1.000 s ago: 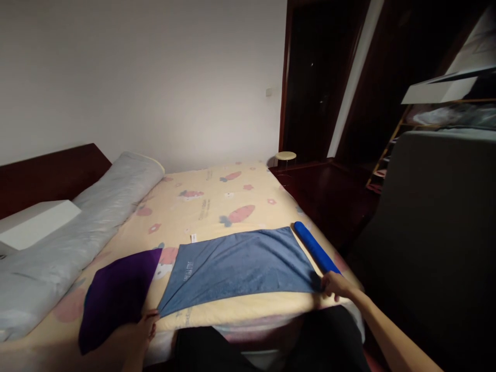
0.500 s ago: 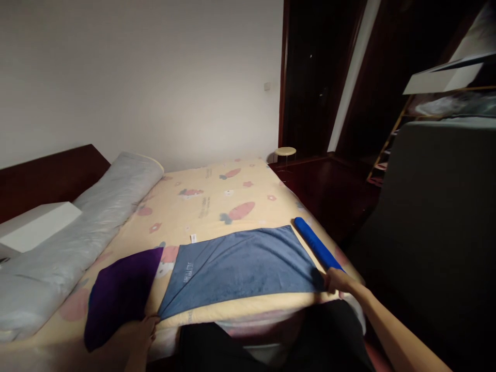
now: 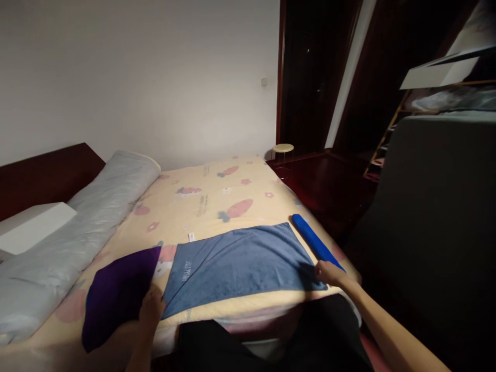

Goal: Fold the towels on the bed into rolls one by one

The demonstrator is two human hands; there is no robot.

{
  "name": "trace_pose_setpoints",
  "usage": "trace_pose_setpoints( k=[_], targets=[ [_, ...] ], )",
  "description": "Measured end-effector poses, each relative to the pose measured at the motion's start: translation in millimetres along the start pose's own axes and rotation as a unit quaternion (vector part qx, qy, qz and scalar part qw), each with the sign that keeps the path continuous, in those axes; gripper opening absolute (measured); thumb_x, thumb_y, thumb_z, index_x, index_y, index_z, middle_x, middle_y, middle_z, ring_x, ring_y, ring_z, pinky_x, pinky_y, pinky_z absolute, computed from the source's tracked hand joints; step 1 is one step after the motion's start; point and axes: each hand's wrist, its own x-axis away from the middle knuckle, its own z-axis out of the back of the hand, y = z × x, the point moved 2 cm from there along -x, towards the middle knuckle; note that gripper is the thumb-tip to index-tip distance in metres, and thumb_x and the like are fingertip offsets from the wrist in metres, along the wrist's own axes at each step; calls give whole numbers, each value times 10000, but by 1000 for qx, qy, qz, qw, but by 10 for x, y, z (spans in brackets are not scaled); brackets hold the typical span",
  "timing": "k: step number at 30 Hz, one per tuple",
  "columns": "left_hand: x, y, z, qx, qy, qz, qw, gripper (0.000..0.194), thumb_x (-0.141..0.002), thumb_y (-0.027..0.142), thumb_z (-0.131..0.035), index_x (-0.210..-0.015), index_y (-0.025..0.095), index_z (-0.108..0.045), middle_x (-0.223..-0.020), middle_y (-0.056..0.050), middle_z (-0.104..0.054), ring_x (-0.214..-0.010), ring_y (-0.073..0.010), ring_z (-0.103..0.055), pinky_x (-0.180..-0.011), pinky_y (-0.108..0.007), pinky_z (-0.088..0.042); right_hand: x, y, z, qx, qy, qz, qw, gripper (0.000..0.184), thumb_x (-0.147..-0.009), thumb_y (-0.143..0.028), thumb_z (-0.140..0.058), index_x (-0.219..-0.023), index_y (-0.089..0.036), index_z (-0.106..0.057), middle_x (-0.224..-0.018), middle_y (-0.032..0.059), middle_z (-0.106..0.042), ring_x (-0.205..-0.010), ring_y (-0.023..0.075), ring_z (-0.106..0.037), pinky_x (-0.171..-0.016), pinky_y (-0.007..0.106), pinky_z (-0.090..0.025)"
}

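A blue-grey towel (image 3: 240,266) with pale lettering near its left end lies spread along the front of the bed. At its left edge, near the front corner, is my left hand (image 3: 152,306), its fingers curled closed on the cloth; the fingertips are partly hidden. My right hand (image 3: 328,273) pinches the right edge, a little above the front corner, which lies flat. Just beyond that hand is a rolled bright blue cloth (image 3: 315,240). A folded purple cloth (image 3: 118,294) lies left of the towel, beside my left hand.
The bed (image 3: 209,206) has a yellow sheet with a carrot print. A rolled grey quilt (image 3: 112,199) and a white box (image 3: 36,225) lie at the left, by the dark headboard (image 3: 50,175). A round stool (image 3: 283,148) stands behind. A dark grey panel (image 3: 437,206) rises at the right.
My left hand has moved up from the towel's front left corner along its edge. The right hand has shifted slightly up and inward from the front right corner. The towel stays spread.
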Motion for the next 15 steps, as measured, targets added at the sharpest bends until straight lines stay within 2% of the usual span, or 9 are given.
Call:
trace_pose_setpoints(
  k=[2, 3, 6, 8, 11, 15],
  targets=[
    [8, 244, -204, -92, -33, -69, 993, 89, -816, 214, -621, -902, 210, -644, -1097, -65, -631, -1140, -249, -537, -1003, -431, -419, 13, -222, -71, 22, 18, 54, 998, 112, -682, -155, -607, -666, -207, -705, -670, 59, -705, -711, 220, -678, -670, 283, -462],
    [41, 369, -350, -132, -55, -108, 984, 98, -788, 168, -608, -864, 217, -647, -1066, -68, -638, -1156, -263, -530, -1020, -414, -395, 28, -341, -132, 35, 20, 83, 996, 141, -716, -161, -587, -740, -207, -718, -759, 71, -724, -787, 227, -682, -714, 286, -460],
    [242, 703, -898, -222, -130, -214, 942, 218, -773, 149, -537, -941, 229, -651, -1109, -73, -639, -1170, -245, -532, -1037, -370, -369, 111, -678, -381, 83, 8, 162, 983, 251, -759, -168, -560, -958, -201, -710, -999, 108, -720, -931, 252, -667, -800, 312, -457],
    [421, 847, -1255, -270, -170, -264, 910, 288, -782, 180, -512, -1034, 234, -642, -1207, -74, -623, -1233, -239, -496, -1087, -378, -326, 187, -848, -558, 119, -3, 202, 972, 359, -748, -156, -566, -1089, -204, -668, -1139, 125, -682, -991, 262, -654, -835, 328, -458],
    [648, 900, -1640, -333, -208, -301, 869, 450, -789, 204, -487, -1232, 209, -564, -1378, -101, -539, -1338, -255, -410, -1134, -423, -282, 276, -994, -776, 176, -10, 232, 957, 437, -719, -110, -557, -1139, -200, -634, -1194, 136, -654, -1026, 273, -644, -850, 352, -464],
    [762, 760, -1861, -406, -231, -300, 832, 565, -779, 99, -421, -1334, 179, -494, -1438, -129, -496, -1358, -258, -404, -1110, -440, -341, 269, -1029, -940, 232, 6, 235, 944, 411, -746, -78, -510, -1126, -188, -624, -1192, 152, -649, -1025, 275, -645, -830, 370, -477]
  ],
)
